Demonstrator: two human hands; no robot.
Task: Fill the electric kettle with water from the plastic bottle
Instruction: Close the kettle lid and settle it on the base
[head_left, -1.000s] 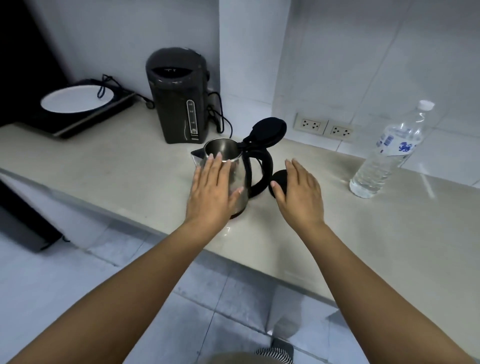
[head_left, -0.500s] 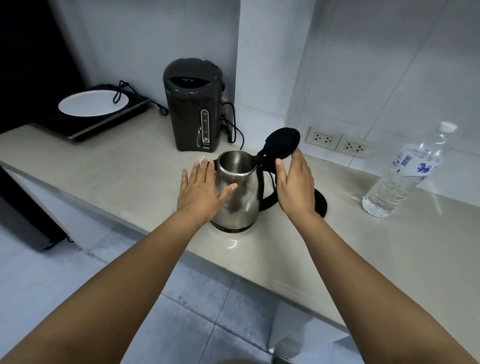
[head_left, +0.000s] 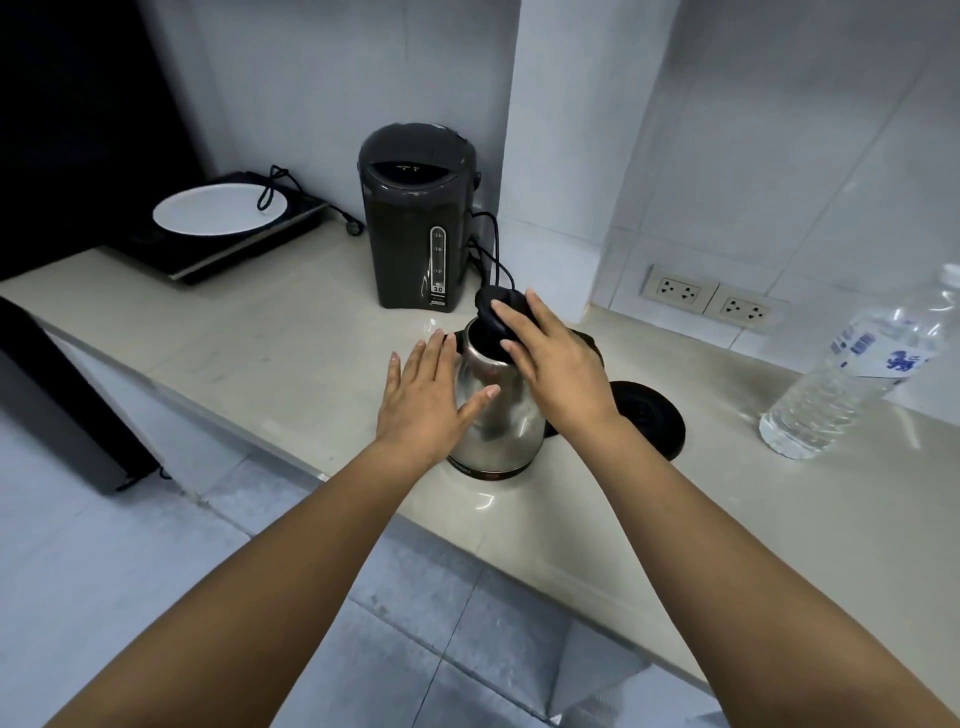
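- The kettle (head_left: 493, 410) stands upright on the counter (head_left: 270, 353), its lid (head_left: 496, 317) half lowered.
- The right hand (head_left: 558, 364) lies flat on the lid, fingers spread.
- The left hand (head_left: 423, 402), open, touches the kettle's side.
- The bottle (head_left: 852, 374) stands tilted-looking, far to the right.

there is one view only, from a wide-angle camera worn on the person's head, so no second view shares any part of the scene. it looks forward and steeply down over the counter (head_left: 291, 353), whose front edge runs on a slant from the left edge of the frame to the lower right. both forearms enter from the bottom corners and meet just above the centre of the frame, close to the lens. the tiled floor (head_left: 93, 561) fills the lower left, the wall (head_left: 779, 130) the upper right. straight lines bow toward the frame's edges.
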